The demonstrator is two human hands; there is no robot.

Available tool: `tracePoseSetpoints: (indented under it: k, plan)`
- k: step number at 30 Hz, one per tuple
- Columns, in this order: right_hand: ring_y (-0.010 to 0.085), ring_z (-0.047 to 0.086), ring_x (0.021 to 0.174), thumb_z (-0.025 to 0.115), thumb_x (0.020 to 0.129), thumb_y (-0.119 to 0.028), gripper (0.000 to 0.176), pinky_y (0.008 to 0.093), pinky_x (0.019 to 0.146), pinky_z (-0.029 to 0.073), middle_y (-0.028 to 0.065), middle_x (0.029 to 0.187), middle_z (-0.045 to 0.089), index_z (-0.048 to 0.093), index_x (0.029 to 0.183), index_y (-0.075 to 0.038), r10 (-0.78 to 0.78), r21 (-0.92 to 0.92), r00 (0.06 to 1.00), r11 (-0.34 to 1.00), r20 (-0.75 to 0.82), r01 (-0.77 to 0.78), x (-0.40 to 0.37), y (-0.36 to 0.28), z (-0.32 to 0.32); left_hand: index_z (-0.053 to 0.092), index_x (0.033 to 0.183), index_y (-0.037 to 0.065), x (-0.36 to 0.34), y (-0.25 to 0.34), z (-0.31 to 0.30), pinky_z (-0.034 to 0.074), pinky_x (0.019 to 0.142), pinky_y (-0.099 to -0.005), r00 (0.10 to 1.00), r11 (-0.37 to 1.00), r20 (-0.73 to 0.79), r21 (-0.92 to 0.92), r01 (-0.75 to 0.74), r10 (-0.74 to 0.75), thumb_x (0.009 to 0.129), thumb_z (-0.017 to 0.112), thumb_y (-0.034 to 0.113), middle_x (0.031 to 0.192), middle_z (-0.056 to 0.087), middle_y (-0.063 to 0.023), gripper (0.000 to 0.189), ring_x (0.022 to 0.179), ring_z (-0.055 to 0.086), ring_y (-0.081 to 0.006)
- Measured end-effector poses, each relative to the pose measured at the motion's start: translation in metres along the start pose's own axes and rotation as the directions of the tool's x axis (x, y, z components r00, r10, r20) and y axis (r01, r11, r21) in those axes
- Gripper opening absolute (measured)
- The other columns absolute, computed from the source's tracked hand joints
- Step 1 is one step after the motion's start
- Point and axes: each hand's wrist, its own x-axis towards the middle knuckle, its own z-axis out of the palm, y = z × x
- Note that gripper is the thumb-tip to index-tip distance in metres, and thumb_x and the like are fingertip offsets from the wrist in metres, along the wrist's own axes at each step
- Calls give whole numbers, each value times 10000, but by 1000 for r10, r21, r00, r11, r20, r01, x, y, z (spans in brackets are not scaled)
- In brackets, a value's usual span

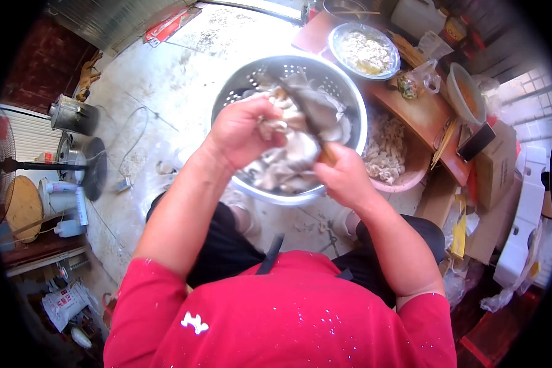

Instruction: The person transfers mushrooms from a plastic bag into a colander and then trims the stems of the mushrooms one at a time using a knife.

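Observation:
A large metal colander (228, 92) stands between my knees, holding a heap of pale grey-white oyster mushrooms (297, 150). Over its left half, my left hand (239, 132) is closed around a piece of oyster mushroom, part of which shows past the fingertips. My right hand (348, 175) grips the wooden handle of a knife (306, 110) at the colander's right side. The dark blade points up and away, crossing above the heap close to the left fingers.
Right of the colander, a pink basin (416, 178) holds torn pale pieces. Behind it, a low table (398, 101) carries a bowl of white food (365, 52), another bowl (466, 92) and a phone (476, 142). Metal pots (73, 115) and a fan (3, 165) stand left.

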Motion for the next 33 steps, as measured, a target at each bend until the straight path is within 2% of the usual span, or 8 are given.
tracePoseSetpoints:
  k: [3,4,9,11,14,17,24,33]
  plan:
    - [122,548,651,621,814,-230,238,316,622,459,67,704,625,626,884,-3,-15,32,1000,999,0,15,0,3,0,562,1079,44,7,6,-21,505,654,-335,990,953,134,-302,6,37,815,524,97,899,630,-70,272,752,598,-175]
    - [118,548,655,624,813,-232,241,312,623,460,62,707,625,632,897,-7,-9,-10,1000,1000,4,9,-2,0,-1,577,999,20,4,11,-17,497,681,-360,1000,944,-5,-330,-29,29,823,510,131,865,633,-88,218,716,580,-192]
    - [109,551,673,627,804,-226,249,299,639,463,55,726,629,644,938,-17,5,2,999,1000,39,-5,-3,6,-1,592,904,-7,5,19,-38,494,698,-377,995,944,29,-321,-78,92,821,505,136,812,634,-102,187,669,588,-201]
    - [109,550,681,623,789,-210,241,294,651,464,51,734,625,640,931,-16,12,9,1000,1000,25,-12,-5,5,-2,583,889,26,3,22,-30,500,661,-355,969,974,-201,-143,-174,144,816,532,116,744,607,-69,126,641,587,-190]
    - [106,548,686,617,776,-194,230,288,663,465,44,744,625,633,921,-15,40,-9,999,999,3,-40,-2,13,-1,570,860,75,-2,26,-20,497,611,-311,887,920,-299,283,-271,353,802,587,90,718,588,-31,62,627,581,-154]
    - [101,542,680,620,774,-188,218,284,655,462,30,737,618,628,909,-17,33,-52,999,998,-44,-35,-2,15,0,558,843,115,-3,27,-18,477,569,-257,850,848,-316,469,-247,423,783,639,76,722,592,-7,108,626,580,-112]
    - [107,540,672,612,791,-194,217,292,648,462,44,729,611,619,909,-13,115,74,989,991,-89,-108,-4,16,1,570,863,119,-2,27,-22,447,558,-218,823,796,-326,560,-228,465,771,665,73,731,597,16,141,631,574,-78]
    - [273,623,715,598,807,-207,222,357,689,488,161,792,640,609,918,-16,-20,-199,999,980,-41,11,-12,-1,2,582,884,107,-2,19,-11,434,570,-220,838,718,-260,665,-205,480,738,669,57,756,622,5,176,631,567,-76]
